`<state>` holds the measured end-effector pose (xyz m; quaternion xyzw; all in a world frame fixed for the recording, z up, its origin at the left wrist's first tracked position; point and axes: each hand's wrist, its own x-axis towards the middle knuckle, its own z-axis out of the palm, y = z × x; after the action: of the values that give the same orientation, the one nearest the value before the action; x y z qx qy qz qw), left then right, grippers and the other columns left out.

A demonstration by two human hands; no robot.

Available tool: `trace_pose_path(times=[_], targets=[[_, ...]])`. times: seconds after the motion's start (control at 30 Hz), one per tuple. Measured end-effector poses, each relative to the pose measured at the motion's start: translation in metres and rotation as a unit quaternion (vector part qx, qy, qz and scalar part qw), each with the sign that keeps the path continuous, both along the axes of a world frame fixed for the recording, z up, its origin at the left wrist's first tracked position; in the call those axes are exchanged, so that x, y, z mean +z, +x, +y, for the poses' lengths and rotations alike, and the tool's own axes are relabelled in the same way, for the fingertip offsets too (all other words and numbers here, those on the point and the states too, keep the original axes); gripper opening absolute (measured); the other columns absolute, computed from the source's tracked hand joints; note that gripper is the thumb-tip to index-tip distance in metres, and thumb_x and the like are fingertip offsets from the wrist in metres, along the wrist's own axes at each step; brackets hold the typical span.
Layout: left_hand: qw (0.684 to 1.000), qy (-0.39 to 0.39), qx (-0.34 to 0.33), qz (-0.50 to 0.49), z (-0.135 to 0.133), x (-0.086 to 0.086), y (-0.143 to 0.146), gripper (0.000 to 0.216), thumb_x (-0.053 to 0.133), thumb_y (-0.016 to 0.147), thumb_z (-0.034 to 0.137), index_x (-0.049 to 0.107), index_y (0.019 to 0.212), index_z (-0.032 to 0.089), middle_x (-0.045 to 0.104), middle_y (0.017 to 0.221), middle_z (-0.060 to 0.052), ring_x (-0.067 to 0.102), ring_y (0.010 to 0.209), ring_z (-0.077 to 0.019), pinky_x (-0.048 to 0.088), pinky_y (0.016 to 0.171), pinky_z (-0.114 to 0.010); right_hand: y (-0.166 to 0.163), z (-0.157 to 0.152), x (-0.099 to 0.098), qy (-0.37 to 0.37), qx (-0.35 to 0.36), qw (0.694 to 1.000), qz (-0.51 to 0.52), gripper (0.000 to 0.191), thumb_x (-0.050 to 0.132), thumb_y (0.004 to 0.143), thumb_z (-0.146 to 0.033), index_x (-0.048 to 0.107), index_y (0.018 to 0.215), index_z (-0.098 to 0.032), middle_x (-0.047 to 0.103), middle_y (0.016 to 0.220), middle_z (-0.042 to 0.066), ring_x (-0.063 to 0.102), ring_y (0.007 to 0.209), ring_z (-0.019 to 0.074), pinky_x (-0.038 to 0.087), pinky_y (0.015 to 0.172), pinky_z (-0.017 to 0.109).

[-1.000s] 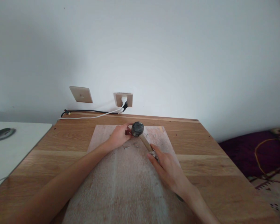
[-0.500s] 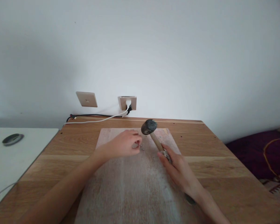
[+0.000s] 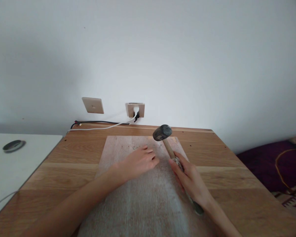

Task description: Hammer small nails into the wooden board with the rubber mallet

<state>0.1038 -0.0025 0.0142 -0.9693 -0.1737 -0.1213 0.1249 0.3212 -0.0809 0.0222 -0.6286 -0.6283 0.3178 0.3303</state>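
My right hand (image 3: pixel 190 179) is wrapped round the wooden handle of a hammer (image 3: pixel 168 146). Its dark round head (image 3: pixel 162 132) is lifted over the far edge of a pale, worn wooden board (image 3: pixel 138 200) lying on the wooden table (image 3: pixel 64 161). My left hand (image 3: pixel 140 161) rests knuckles up on the board, just left of the handle. Its fingers are pressed together, and whatever is under them is hidden. Tiny dark specks (image 3: pixel 135 146) dot the board beyond that hand.
A white and a black cable (image 3: pixel 101 124) run along the table's back edge to a wall socket (image 3: pixel 135 110). A blank wall plate (image 3: pixel 93 105) sits left of it. A white surface with a grey disc (image 3: pixel 14 145) adjoins on the left. Dark purple fabric (image 3: pixel 266 164) lies to the right.
My left hand has drawn back from beside the hammer head toward me, covering the small nails seen earlier on the board. The hammer head has shifted right and up, away from that hand.
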Motion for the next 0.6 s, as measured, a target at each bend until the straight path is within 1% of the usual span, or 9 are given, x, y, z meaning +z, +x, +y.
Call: trace_pose_path(times=[0.1,0.13,0.2,0.23,0.3,0.37,0.43,0.5,0.6], targets=[[0.999,-0.043,-0.013,-0.011,-0.001,0.006,0.0,0.011,0.063,0.095,0.011,0.068,0.096,0.021,0.073,0.089,-0.002,0.069,0.092,-0.0207,0.049,0.09,-0.035,0.001,-0.001,0.0,-0.003,0.004,1.0,-0.004,0.057,0.046,0.101,-0.058,0.058,0.139,-0.018,0.053,0.05,-0.006,0.054,0.041,0.0178,0.041,0.041,0.027],[0.997,-0.071,-0.014,-0.026,0.002,0.008,-0.003,0.012,0.064,0.094,0.011,0.069,0.096,0.022,0.073,0.09,-0.002,0.069,0.091,-0.0205,0.05,0.089,-0.035,0.001,-0.001,0.0,-0.006,0.006,1.0,-0.004,0.057,0.046,0.102,-0.057,0.058,0.14,-0.017,0.052,0.049,-0.007,0.053,0.04,0.0175,0.041,0.04,0.027],[0.984,-0.156,0.001,-0.081,0.015,0.012,-0.012,0.015,0.066,0.089,0.009,0.072,0.094,0.022,0.073,0.092,-0.001,0.069,0.087,-0.0192,0.051,0.084,-0.033,0.001,-0.002,0.0,-0.008,0.008,1.0,0.0,0.056,0.045,0.102,-0.056,0.057,0.141,-0.017,0.049,0.046,-0.008,0.05,0.037,0.0166,0.04,0.04,0.026],[0.971,-0.205,0.021,-0.125,0.024,0.013,-0.018,0.017,0.066,0.086,0.008,0.073,0.092,0.022,0.073,0.091,-0.001,0.069,0.084,-0.0182,0.051,0.08,-0.031,0.001,-0.002,-0.001,-0.006,0.008,1.0,0.002,0.056,0.045,0.103,-0.056,0.057,0.141,-0.018,0.049,0.046,-0.008,0.051,0.037,0.0163,0.041,0.04,0.026],[0.924,-0.29,0.079,-0.236,0.043,0.012,-0.033,0.021,0.065,0.082,0.008,0.074,0.094,0.022,0.073,0.09,-0.001,0.068,0.081,-0.0167,0.051,0.075,-0.028,0.0,-0.003,-0.001,0.003,0.003,1.0,0.002,0.055,0.046,0.103,-0.056,0.059,0.14,-0.018,0.052,0.048,-0.007,0.053,0.039,0.0163,0.042,0.041,0.025],[0.87,-0.344,0.123,-0.331,0.059,0.006,-0.046,0.017,0.064,0.083,0.012,0.075,0.094,0.021,0.075,0.088,-0.001,0.068,0.08,-0.0164,0.052,0.075,-0.028,0.0,-0.003,-0.001,0.011,-0.006,1.0,-0.003,0.055,0.047,0.102,-0.057,0.061,0.138,-0.017,0.056,0.051,-0.005,0.056,0.043,0.0171,0.043,0.042,0.026],[0.834,-0.38,0.141,-0.374,0.068,-0.005,-0.053,0.011,0.065,0.084,0.017,0.074,0.09,0.019,0.076,0.087,-0.002,0.068,0.08,-0.0167,0.053,0.076,-0.028,-0.001,-0.003,-0.002,0.011,-0.009,1.0,-0.009,0.057,0.047,0.101,-0.058,0.061,0.138,-0.016,0.058,0.053,-0.004,0.059,0.046,0.0184,0.044,0.043,0.026],[0.821,-0.402,0.142,-0.378,0.071,-0.016,-0.055,0.009,0.066,0.085,0.02,0.074,0.087,0.018,0.077,0.086,-0.003,0.069,0.079,-0.0169,0.054,0.077,-0.029,0.0,-0.003,-0.002,0.008,-0.008,1.0,-0.011,0.059,0.047,0.101,-0.059,0.061,0.138,-0.016,0.059,0.055,-0.003,0.061,0.049,0.0196,0.046,0.045,0.027],[0.826,-0.407,0.131,-0.366,0.067,-0.027,-0.051,0.01,0.067,0.086,0.019,0.076,0.087,0.019,0.078,0.087,-0.003,0.07,0.082,-0.0176,0.054,0.081,-0.03,0.0,-0.003,-0.004,0.012,-0.006,1.0,-0.01,0.059,0.048,0.101,-0.059,0.061,0.139,-0.016,0.061,0.056,-0.001,0.064,0.052,0.0208,0.047,0.046,0.027]])
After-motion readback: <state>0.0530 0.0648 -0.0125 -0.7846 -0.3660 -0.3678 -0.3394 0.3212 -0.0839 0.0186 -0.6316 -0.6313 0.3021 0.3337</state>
